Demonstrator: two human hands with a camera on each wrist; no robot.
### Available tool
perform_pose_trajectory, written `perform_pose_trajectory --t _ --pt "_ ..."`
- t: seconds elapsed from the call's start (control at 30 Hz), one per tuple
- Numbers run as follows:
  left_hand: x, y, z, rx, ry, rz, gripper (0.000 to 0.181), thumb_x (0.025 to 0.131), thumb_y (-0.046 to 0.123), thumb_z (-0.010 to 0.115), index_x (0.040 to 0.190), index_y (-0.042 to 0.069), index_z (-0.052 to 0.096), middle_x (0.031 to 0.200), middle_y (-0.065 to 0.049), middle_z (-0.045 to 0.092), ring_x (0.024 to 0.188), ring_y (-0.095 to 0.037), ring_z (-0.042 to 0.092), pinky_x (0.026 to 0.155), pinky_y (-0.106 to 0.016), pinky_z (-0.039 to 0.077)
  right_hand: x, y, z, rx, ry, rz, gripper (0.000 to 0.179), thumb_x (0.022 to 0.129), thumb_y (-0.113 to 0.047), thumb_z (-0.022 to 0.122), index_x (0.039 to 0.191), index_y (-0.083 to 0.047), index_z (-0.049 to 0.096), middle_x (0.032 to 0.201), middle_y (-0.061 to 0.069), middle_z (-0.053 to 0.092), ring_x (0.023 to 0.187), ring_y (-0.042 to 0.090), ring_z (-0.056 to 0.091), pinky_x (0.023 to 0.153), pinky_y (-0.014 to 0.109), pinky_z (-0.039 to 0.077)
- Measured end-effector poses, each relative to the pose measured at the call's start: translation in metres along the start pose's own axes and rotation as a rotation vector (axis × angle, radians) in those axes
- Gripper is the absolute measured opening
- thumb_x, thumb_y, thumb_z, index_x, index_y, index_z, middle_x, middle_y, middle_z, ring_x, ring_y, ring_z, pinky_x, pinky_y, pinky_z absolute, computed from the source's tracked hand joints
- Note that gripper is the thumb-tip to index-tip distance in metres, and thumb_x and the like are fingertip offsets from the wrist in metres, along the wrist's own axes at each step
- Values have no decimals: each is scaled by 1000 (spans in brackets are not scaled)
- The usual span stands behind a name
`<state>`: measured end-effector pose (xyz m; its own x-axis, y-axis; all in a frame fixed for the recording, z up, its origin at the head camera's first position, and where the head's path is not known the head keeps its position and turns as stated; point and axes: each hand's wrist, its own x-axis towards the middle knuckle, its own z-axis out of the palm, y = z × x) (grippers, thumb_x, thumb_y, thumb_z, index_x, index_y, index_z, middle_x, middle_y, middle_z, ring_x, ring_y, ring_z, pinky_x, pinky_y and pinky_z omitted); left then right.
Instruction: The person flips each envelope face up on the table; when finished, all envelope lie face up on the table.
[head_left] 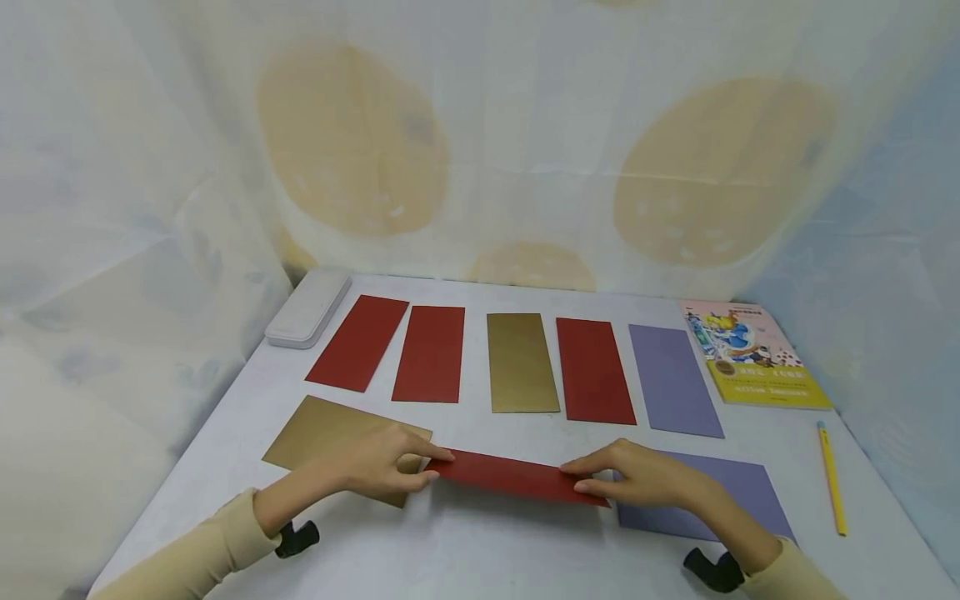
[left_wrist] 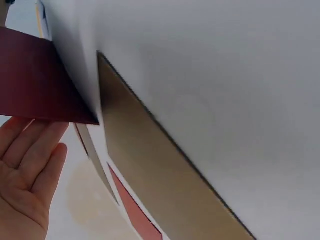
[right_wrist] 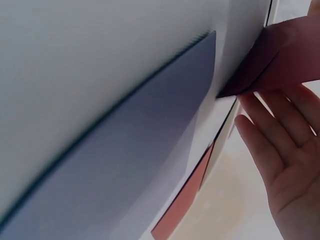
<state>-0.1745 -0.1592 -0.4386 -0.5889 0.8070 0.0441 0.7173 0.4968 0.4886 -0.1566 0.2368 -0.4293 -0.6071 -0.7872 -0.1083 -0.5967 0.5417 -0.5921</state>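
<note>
A red envelope (head_left: 510, 477) is held a little above the table near its front, long side across. My left hand (head_left: 375, 460) pinches its left end between thumb and fingers. At its right end, my right hand (head_left: 641, 475) grips it the same way. In the right wrist view, a diagonal seam crosses the underside of the red envelope (right_wrist: 295, 55). Under my left hand lies a gold envelope (head_left: 318, 425), partly covered by the hand. A purple envelope (head_left: 731, 492) lies flat beneath my right hand and forearm.
Behind the hands is a row of flat envelopes: red (head_left: 358, 342), red (head_left: 429, 354), gold (head_left: 523, 362), red (head_left: 596, 371) and purple (head_left: 675, 379). A white case (head_left: 309, 307) sits back left. On the right are a picture book (head_left: 753, 354) and a yellow pencil (head_left: 832, 479).
</note>
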Motion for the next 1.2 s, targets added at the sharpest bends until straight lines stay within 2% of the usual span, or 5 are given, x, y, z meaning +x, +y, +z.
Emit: perform_pose_trajectory --t 0.3,0.53,0.8,0.97,1.2 --pt "5 -1 -10 -160 6 55 28 99 26 52 115 14 72 105 3 72 83 2 61 72 -22 49 -15 -16 -8 -22 222 -85 36 98 -26 58 133 -17 61 126 -1 63 115 17 60 88 38 52" --pt "6 -5 -12 -190 9 31 28 100 28 52 115 15 72 89 4 73 70 2 54 65 -21 45 -24 -35 -4 -196 385 -295 52 85 -18 75 135 -20 59 128 -2 62 113 15 61 87 27 50" --pt "8 -6 -12 -228 40 -8 33 101 33 51 117 13 71 99 5 72 82 -2 63 76 -26 51 -25 -35 -3 -296 433 -330 44 87 -22 73 129 -16 64 122 -1 65 108 16 64 90 16 45" --pt "11 -6 -10 -258 181 62 29 99 28 56 122 15 68 111 4 70 96 -4 64 81 -26 52 -22 -29 -7 -283 432 -312 42 91 -27 68 131 -15 63 123 0 65 108 18 64 89 17 46" --pt "17 -12 -9 -157 424 296 39 85 7 74 124 8 66 120 -4 67 94 -6 66 85 -36 53 -15 -17 -13 -274 449 -345 46 89 -20 72 133 -13 61 122 3 66 106 20 65 86 17 47"
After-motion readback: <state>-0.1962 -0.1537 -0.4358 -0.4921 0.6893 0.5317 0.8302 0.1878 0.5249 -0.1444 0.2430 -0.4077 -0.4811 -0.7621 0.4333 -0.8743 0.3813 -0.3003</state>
